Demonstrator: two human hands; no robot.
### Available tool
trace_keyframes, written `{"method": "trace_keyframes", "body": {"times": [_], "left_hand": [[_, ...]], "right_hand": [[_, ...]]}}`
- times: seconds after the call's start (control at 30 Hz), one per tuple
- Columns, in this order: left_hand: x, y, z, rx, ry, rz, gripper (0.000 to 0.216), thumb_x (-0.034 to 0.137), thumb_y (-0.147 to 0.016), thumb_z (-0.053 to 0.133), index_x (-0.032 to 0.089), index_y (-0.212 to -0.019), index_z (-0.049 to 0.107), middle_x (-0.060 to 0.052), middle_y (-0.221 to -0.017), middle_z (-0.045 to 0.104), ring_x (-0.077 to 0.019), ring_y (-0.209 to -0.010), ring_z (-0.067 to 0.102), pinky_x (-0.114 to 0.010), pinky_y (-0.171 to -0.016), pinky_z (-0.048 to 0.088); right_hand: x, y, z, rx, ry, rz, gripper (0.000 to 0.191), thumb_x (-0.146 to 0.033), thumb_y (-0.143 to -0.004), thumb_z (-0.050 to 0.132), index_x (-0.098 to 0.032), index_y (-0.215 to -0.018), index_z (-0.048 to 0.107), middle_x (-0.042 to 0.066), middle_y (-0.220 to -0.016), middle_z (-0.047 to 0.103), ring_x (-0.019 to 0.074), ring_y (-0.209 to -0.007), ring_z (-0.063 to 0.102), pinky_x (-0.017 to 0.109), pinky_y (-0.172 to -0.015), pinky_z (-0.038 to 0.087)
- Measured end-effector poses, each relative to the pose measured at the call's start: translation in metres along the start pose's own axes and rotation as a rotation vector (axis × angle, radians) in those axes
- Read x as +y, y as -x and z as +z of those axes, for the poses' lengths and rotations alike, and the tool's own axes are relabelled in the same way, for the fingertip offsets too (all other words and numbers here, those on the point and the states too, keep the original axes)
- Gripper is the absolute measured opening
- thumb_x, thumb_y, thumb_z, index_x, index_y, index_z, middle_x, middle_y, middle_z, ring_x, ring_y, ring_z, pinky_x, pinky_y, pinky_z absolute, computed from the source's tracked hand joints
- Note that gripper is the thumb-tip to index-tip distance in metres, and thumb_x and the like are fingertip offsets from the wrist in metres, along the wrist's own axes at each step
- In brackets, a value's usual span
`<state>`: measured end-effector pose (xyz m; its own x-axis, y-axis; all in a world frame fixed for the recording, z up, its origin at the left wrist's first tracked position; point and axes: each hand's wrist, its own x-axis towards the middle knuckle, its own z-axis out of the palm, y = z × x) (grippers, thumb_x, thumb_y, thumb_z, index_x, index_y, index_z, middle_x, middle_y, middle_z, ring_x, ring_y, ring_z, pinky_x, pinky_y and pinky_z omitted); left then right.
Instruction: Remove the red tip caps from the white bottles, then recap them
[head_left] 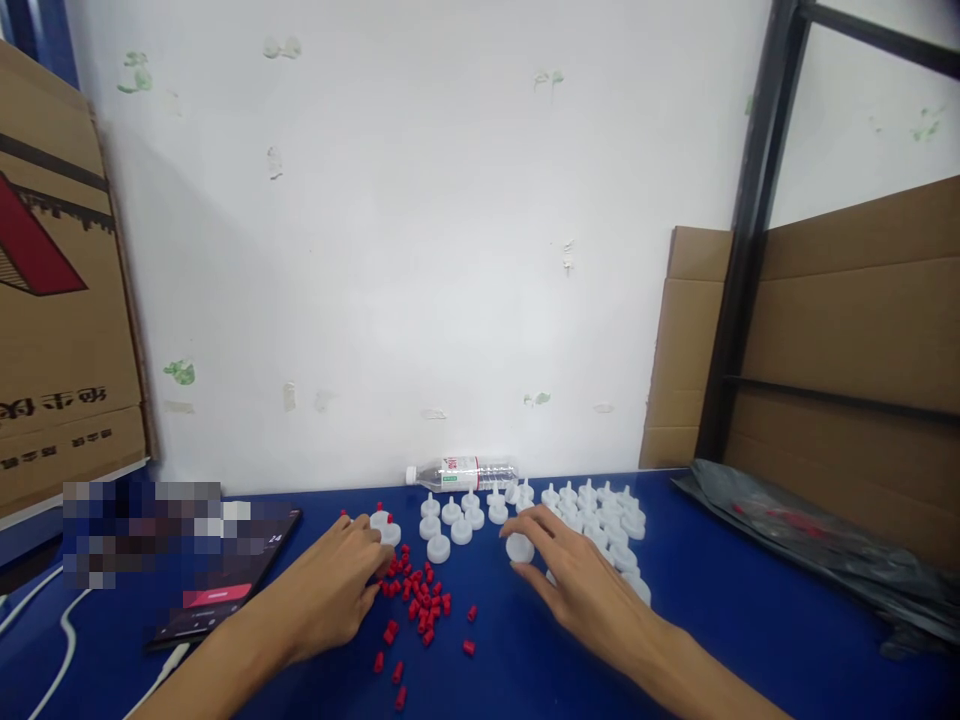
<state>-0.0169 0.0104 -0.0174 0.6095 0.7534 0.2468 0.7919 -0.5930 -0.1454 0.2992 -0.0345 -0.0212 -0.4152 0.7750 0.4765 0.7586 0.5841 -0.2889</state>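
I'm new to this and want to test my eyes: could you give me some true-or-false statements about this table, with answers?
1. The right hand holds a white cap. True.
2. The plastic bottle stands upright. False: the plastic bottle lies on its side.
3. Small red tips lie scattered between the two hands. True.
4. All the spouted caps wear red tips. False: many spouted caps have bare white spouts.
5. The tabletop is blue. True.

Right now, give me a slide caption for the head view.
Right hand holding a round white plastic lid, left hand beside small red plastic caps on a blue tabletop.
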Motion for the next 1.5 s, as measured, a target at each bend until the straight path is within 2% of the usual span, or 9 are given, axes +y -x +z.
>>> {"method": "trace_keyframes", "body": {"times": [0.13, 0.23, 0.37, 0.5, 0.63, 0.9, 1.03, 1.3, 1.5], "left_hand": [[0.004, -0.003, -0.009, 0.001, -0.050, 0.017, 0.020, 0.006, -0.084, 0.051, 0.020, -0.083, 0.066, -0.008, -0.088, 0.068, -0.0296, -0.090, 0.061, -0.044, -0.087, 0.044], [0.009, -0.005, -0.022, -0.011, -0.083, 0.004, 0.024, 0.004, -0.086, 0.045, 0.018, -0.083, 0.064, -0.010, -0.088, 0.068, -0.0286, -0.084, 0.061, -0.040, -0.077, 0.045], [0.022, -0.007, -0.031, 0.044, -0.028, -0.040, 0.023, 0.012, -0.094, 0.042, 0.019, -0.089, 0.063, -0.009, -0.089, 0.068, -0.0279, -0.082, 0.063, -0.039, -0.074, 0.044], [0.044, -0.009, -0.022, 0.142, 0.101, 0.025, 0.024, 0.014, -0.097, 0.041, 0.021, -0.095, 0.063, -0.006, -0.088, 0.068, -0.0247, -0.081, 0.064, -0.035, -0.072, 0.044], [0.061, -0.009, -0.012, 0.276, 0.171, 0.152, 0.027, 0.011, -0.099, 0.040, 0.022, -0.097, 0.064, -0.004, -0.086, 0.069, -0.0207, -0.079, 0.064, -0.031, -0.072, 0.044], [0.071, -0.008, 0.002, 0.422, 0.303, 0.228, 0.026, 0.020, -0.104, 0.040, 0.023, -0.108, 0.065, -0.002, -0.086, 0.073, -0.0188, -0.073, 0.069, -0.029, -0.069, 0.051], [0.074, -0.008, 0.009, 0.414, 0.384, 0.248, 0.026, 0.022, -0.105, 0.041, 0.023, -0.106, 0.067, -0.003, -0.092, 0.075, -0.0186, -0.078, 0.071, -0.028, -0.070, 0.054], [0.078, -0.005, 0.007, 0.383, 0.409, 0.263, 0.023, 0.023, -0.105, 0.043, 0.023, -0.107, 0.066, -0.002, -0.092, 0.074, -0.0192, -0.078, 0.070, -0.029, -0.069, 0.053], [0.074, -0.006, 0.012, 0.381, 0.444, 0.218, 0.025, 0.033, -0.106, 0.044, 0.025, -0.106, 0.067, 0.000, -0.089, 0.076, -0.0187, -0.077, 0.072, -0.028, -0.068, 0.051]], "right_hand": [[0.003, 0.000, 0.002, 0.014, -0.056, 0.008, 0.049, -0.009, -0.094, 0.055, -0.032, -0.136, 0.044, 0.006, -0.128, 0.057, 0.0218, -0.106, 0.065, 0.038, -0.089, 0.056], [0.003, 0.000, 0.001, 0.041, -0.063, -0.037, 0.042, -0.010, -0.094, 0.056, -0.030, -0.130, 0.049, 0.005, -0.123, 0.061, 0.0214, -0.111, 0.063, 0.036, -0.093, 0.055], [-0.005, 0.000, -0.003, 0.013, -0.033, -0.205, 0.031, -0.010, -0.096, 0.054, -0.027, -0.122, 0.054, 0.005, -0.120, 0.064, 0.0207, -0.114, 0.060, 0.036, -0.097, 0.053], [-0.013, 0.002, -0.005, -0.030, -0.012, -0.233, 0.034, -0.014, -0.095, 0.058, -0.026, -0.127, 0.052, 0.006, -0.121, 0.062, 0.0222, -0.112, 0.060, 0.039, -0.097, 0.052], [-0.018, 0.004, -0.004, -0.093, -0.018, -0.188, 0.046, -0.009, -0.092, 0.061, -0.028, -0.132, 0.049, 0.005, -0.121, 0.059, 0.0205, -0.105, 0.063, 0.035, -0.090, 0.055], [-0.024, 0.005, -0.003, -0.121, -0.064, -0.205, 0.061, -0.005, -0.091, 0.061, -0.033, -0.142, 0.043, 0.004, -0.124, 0.062, 0.0205, -0.111, 0.063, 0.033, -0.093, 0.055], [-0.023, 0.006, 0.000, -0.106, -0.100, -0.215, 0.062, -0.009, -0.093, 0.062, -0.034, -0.145, 0.039, 0.003, -0.125, 0.064, 0.0208, -0.111, 0.064, 0.034, -0.094, 0.055], [-0.022, 0.007, 0.002, -0.071, -0.102, -0.236, 0.053, -0.010, -0.092, 0.064, -0.028, -0.138, 0.046, 0.005, -0.122, 0.065, 0.0201, -0.109, 0.065, 0.033, -0.094, 0.055], [-0.021, 0.008, 0.004, 0.000, -0.125, -0.298, 0.044, -0.019, -0.094, 0.066, -0.026, -0.134, 0.049, 0.005, -0.115, 0.068, 0.0196, -0.105, 0.064, 0.032, -0.089, 0.056]]}}
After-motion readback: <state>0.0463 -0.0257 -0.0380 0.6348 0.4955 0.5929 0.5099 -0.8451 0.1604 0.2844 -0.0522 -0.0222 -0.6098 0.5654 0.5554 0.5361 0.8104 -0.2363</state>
